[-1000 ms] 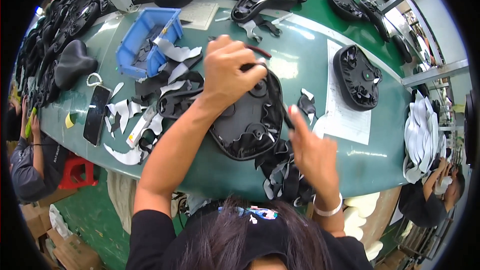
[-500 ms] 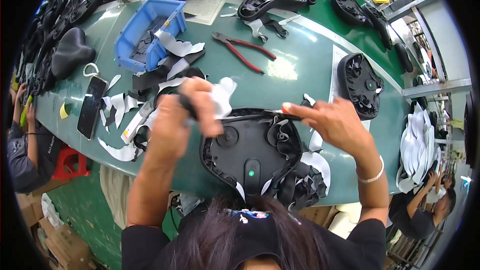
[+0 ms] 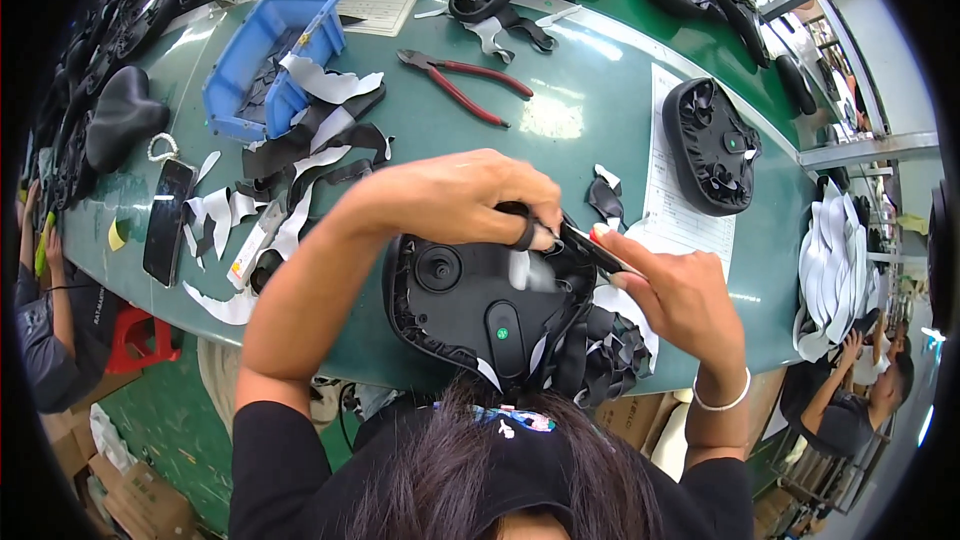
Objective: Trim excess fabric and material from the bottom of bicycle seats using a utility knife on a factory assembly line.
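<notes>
A black saddle (image 3: 460,305) lies underside up at the table's near edge, its cover folded over the rim. My left hand (image 3: 470,195) reaches across the saddle's far side, fingers closed on a black-and-white strip of cover material (image 3: 525,232). Part of the strip dangles blurred over the shell. At the right rim, my right hand (image 3: 685,300) is closed around a slim tool with a red part (image 3: 599,233); fingers hide most of it, so its exact kind is unclear. The two hands are close together, with dark material between them.
Red-handled cutting pliers (image 3: 465,87) lie beyond the saddle. A blue bin (image 3: 225,90) with scraps, a phone (image 3: 170,220) and loose cut strips (image 3: 215,215) are at left. Another upturned saddle (image 3: 715,145) sits at right on a paper sheet (image 3: 690,240). Co-workers are at both sides.
My left hand has swung right, from the saddle's far left to its far right edge, with the strip. My right hand has come slightly nearer me. The view has shifted a little.
</notes>
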A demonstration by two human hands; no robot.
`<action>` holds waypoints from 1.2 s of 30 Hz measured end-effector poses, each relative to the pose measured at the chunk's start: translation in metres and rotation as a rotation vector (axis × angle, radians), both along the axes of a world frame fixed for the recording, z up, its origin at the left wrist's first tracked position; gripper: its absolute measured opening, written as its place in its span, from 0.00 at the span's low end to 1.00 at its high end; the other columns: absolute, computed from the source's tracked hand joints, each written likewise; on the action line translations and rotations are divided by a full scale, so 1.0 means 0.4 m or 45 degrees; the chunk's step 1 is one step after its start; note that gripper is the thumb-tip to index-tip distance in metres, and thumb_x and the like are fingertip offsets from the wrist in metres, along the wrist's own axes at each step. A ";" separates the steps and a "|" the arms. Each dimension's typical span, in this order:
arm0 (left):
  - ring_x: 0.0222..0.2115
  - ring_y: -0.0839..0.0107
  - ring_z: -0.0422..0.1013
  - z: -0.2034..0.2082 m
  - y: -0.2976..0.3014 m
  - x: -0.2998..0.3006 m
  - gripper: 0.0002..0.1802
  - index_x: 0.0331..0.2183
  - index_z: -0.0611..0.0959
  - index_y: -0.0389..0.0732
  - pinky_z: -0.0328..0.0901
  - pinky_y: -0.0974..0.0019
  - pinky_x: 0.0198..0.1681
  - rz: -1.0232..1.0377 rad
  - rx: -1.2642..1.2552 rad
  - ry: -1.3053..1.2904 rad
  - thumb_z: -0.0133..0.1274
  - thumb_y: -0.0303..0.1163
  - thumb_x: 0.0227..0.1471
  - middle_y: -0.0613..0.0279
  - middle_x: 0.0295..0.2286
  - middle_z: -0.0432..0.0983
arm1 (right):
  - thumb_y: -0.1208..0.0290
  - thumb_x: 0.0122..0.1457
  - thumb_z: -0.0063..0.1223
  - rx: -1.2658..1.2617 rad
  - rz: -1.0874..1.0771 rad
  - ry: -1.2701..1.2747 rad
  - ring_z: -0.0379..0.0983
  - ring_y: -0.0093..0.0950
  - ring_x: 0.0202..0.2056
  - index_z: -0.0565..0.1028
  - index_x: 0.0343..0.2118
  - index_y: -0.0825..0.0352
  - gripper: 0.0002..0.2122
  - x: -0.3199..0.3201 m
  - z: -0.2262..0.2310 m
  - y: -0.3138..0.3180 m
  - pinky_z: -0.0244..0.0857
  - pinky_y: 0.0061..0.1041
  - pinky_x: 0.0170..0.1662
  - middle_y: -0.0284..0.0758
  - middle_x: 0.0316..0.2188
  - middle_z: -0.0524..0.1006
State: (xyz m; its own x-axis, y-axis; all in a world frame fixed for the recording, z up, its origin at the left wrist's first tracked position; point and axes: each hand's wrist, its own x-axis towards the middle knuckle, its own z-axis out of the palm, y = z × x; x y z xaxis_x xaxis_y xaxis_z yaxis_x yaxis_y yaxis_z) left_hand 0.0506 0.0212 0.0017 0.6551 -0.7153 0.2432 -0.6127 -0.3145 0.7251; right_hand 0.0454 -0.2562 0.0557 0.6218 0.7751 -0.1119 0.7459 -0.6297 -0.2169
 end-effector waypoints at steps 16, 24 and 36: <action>0.22 0.79 0.62 0.028 0.029 0.004 0.11 0.29 0.69 0.41 0.55 0.76 0.24 0.627 -1.356 0.790 0.41 0.38 0.58 0.67 0.22 0.65 | 0.66 0.56 0.53 -0.198 -0.026 -0.039 0.66 0.33 0.11 0.65 0.57 0.53 0.24 -0.102 0.027 -0.012 0.53 0.31 0.16 0.33 0.10 0.68; 0.20 0.78 0.54 0.166 0.132 -0.136 0.09 0.24 0.69 0.45 0.51 0.72 0.27 0.308 -2.454 0.172 0.50 0.35 0.51 0.72 0.19 0.59 | 0.67 0.56 0.54 0.473 -0.800 0.568 0.75 0.41 0.22 0.66 0.56 0.57 0.23 -0.292 -0.047 -0.029 0.65 0.34 0.24 0.43 0.23 0.77; 0.32 0.56 0.74 -0.061 0.068 -0.109 0.24 0.36 0.82 0.38 0.66 0.60 0.40 0.735 0.205 0.729 0.57 0.49 0.45 0.49 0.29 0.78 | 0.67 0.62 0.45 1.081 -0.870 0.765 0.72 0.18 0.22 0.69 0.44 0.70 0.12 -0.145 -0.118 0.012 0.65 0.18 0.26 0.34 0.24 0.77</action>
